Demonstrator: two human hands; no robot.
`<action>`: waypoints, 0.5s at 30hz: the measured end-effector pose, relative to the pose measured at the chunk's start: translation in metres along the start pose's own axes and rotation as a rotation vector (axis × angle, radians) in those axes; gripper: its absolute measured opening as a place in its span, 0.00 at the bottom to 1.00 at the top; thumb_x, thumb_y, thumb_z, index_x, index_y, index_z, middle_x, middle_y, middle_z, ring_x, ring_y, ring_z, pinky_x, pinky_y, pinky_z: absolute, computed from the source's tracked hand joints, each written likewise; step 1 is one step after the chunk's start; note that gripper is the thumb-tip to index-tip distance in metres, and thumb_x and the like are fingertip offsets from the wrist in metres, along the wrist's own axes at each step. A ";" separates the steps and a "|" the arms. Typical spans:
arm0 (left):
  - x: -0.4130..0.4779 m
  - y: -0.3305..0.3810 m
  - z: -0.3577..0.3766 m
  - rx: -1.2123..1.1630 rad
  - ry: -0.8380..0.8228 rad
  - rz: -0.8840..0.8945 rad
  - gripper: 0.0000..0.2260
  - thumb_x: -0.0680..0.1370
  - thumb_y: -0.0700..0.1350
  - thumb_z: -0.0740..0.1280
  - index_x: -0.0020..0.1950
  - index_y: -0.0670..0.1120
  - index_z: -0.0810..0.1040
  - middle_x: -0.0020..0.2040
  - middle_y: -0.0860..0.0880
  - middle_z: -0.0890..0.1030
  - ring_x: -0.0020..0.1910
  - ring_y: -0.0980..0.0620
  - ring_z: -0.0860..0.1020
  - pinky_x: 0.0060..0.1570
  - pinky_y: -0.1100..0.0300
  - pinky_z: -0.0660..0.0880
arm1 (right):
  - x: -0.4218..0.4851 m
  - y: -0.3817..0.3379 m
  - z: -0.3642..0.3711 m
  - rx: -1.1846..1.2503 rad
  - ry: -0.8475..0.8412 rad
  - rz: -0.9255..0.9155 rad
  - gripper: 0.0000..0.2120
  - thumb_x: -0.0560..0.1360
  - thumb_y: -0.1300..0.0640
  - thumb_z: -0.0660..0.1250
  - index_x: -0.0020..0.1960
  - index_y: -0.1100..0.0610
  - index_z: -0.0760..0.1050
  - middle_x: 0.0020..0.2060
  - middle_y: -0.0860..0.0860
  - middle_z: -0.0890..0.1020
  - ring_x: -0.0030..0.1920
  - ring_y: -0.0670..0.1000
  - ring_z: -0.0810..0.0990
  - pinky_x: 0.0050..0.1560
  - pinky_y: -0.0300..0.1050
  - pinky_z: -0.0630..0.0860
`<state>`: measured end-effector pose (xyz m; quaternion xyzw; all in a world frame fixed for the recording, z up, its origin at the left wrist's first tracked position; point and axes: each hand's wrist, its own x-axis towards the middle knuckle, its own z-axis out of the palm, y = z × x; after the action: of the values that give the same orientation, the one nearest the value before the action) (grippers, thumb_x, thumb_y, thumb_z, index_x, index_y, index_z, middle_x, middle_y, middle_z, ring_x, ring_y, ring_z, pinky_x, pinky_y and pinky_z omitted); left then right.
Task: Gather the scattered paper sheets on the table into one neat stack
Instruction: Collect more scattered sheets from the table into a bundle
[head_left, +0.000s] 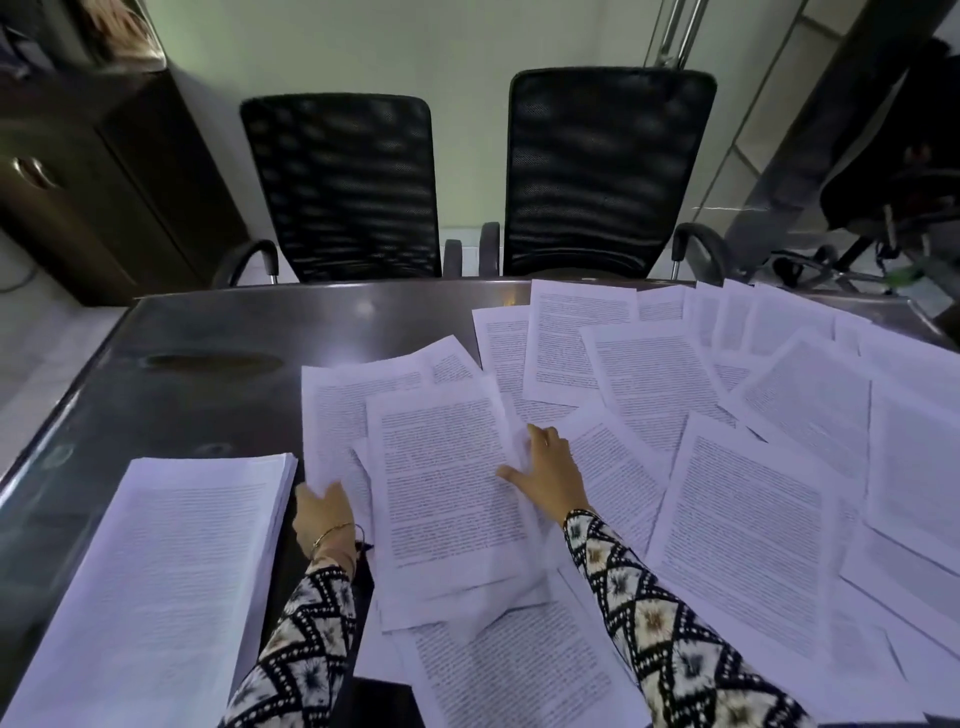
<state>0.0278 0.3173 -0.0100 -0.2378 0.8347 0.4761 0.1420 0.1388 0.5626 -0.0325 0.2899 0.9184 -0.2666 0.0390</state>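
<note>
1. Head view, the finished part: a thick, squared stack (166, 571) of printed sheets lies at the near left of the dark table (208, 338), set apart from the mess, probably so that new sheets can be dropped on it without disturbing its edges.

2. Head view, the left hand (324, 512): it sits just right of the stack, its fingers (318, 492) curled round the lower left edge of a small pile (447, 478) of overlapping sheets. Gripping that side looks meant to anchor the pile while the other side is squared.

3. Head view, the right hand (545, 473): it rests on the pile's right edge with its fingers (537, 441) straight and spread, the thumb lying on the top sheet. It holds nothing that I can see, though the fingertips may be slipped under a page edge; the blur there leaves that unsure. Flat pressure suits sliding paper sideways.

4. Head view, what remains: many loose sheets (753, 519) fan across the right half of the table, overlapping at odd angles, some reaching the far edge. I judge the task well under way but far from done.

5. Head view, beyond the table: two black mesh chairs (343, 187) stand tucked against its far side.
</note>
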 end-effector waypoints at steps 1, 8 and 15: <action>-0.001 -0.002 0.000 0.065 -0.074 -0.008 0.17 0.76 0.45 0.65 0.60 0.36 0.74 0.56 0.36 0.78 0.54 0.37 0.77 0.54 0.50 0.72 | 0.000 -0.005 0.002 0.017 -0.003 0.029 0.36 0.74 0.40 0.68 0.72 0.61 0.61 0.66 0.57 0.68 0.62 0.58 0.73 0.55 0.50 0.74; -0.001 0.000 -0.001 0.121 -0.139 -0.013 0.21 0.75 0.57 0.61 0.58 0.42 0.75 0.53 0.40 0.78 0.54 0.40 0.76 0.54 0.52 0.69 | 0.001 -0.007 0.006 0.182 0.020 0.042 0.15 0.77 0.53 0.68 0.59 0.57 0.70 0.49 0.53 0.81 0.48 0.54 0.81 0.45 0.48 0.77; -0.015 0.000 0.029 0.161 -0.079 0.205 0.12 0.77 0.37 0.57 0.52 0.34 0.77 0.60 0.35 0.75 0.56 0.37 0.73 0.53 0.51 0.69 | 0.019 -0.013 0.007 0.160 -0.030 -0.072 0.17 0.77 0.54 0.68 0.63 0.57 0.71 0.54 0.53 0.76 0.56 0.54 0.76 0.54 0.50 0.75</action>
<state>0.0407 0.3462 -0.0183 -0.1201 0.8839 0.4285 0.1439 0.1148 0.5595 -0.0368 0.2547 0.9032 -0.3448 0.0198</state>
